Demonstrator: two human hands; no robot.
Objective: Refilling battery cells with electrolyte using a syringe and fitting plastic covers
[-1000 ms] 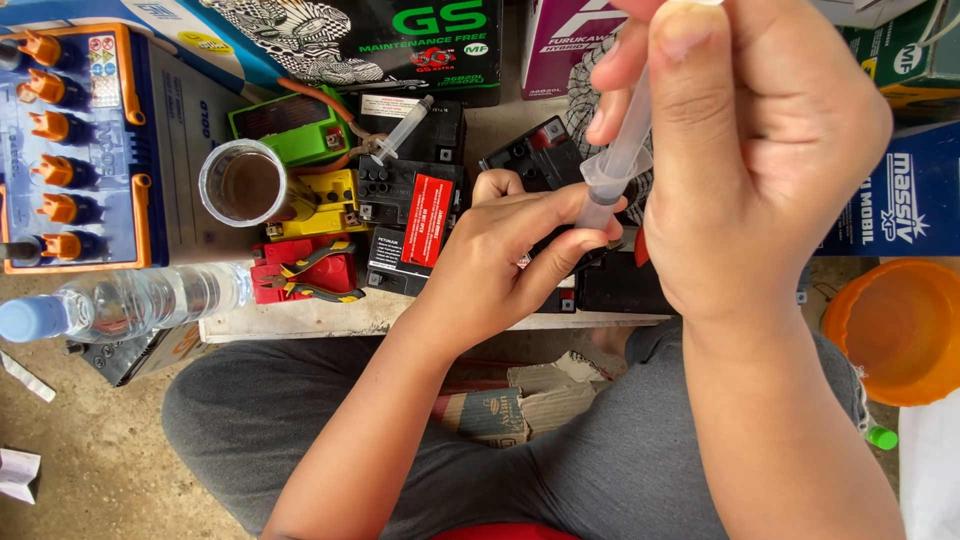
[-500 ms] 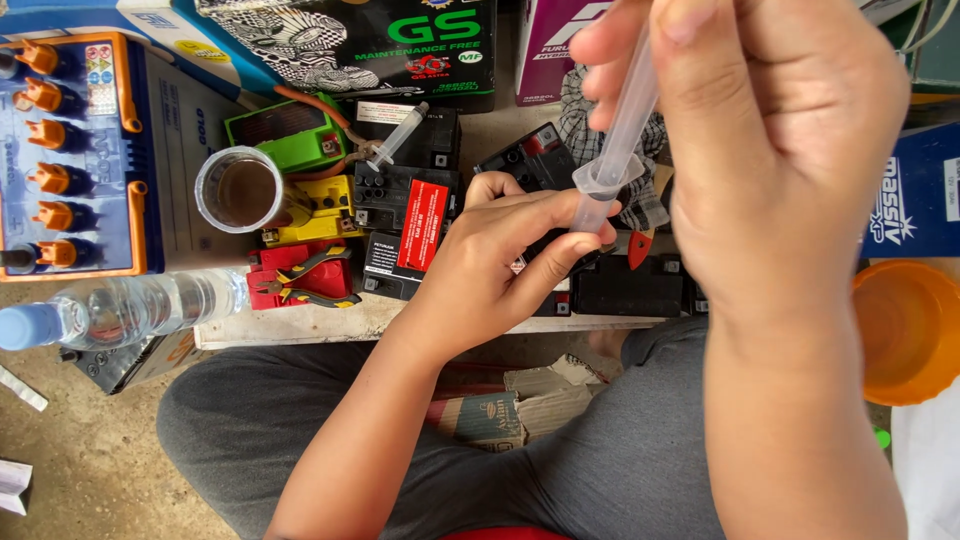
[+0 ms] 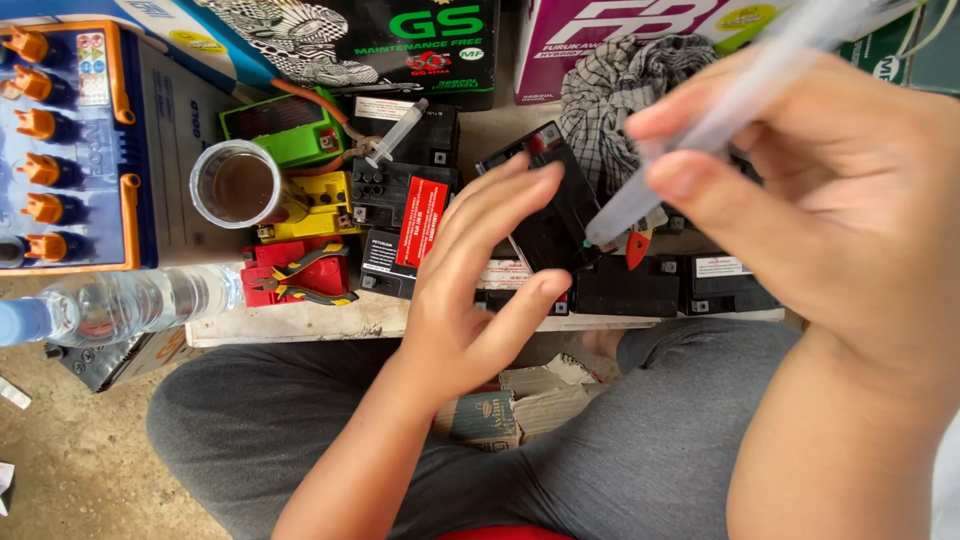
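My right hand (image 3: pixel 830 210) is raised close to the camera and grips a clear plastic syringe (image 3: pixel 690 150), its tip slanting down to the left. My left hand (image 3: pixel 480 270) hovers open, fingers spread, over a cluster of small black batteries (image 3: pixel 545 225), holding nothing. The syringe tip hangs just right of the left fingertips, above a tilted black battery. One battery carries a red label (image 3: pixel 422 220). A second syringe (image 3: pixel 395 135) lies on the batteries farther back.
A clear cup of brownish liquid (image 3: pixel 238 185) stands at left, by green (image 3: pixel 275 125), yellow (image 3: pixel 310 205) and red (image 3: pixel 285 275) batteries with pliers (image 3: pixel 305 272) on top. A plastic water bottle (image 3: pixel 120 300) lies at left. A large blue battery with orange caps (image 3: pixel 60 140), a checked cloth (image 3: pixel 625 85), and boxes (image 3: pixel 400 40) behind.
My left hand has let go of the syringe tip and opened its fingers. My right hand has swung the syringe lower and to the right, now slanted rather than upright.
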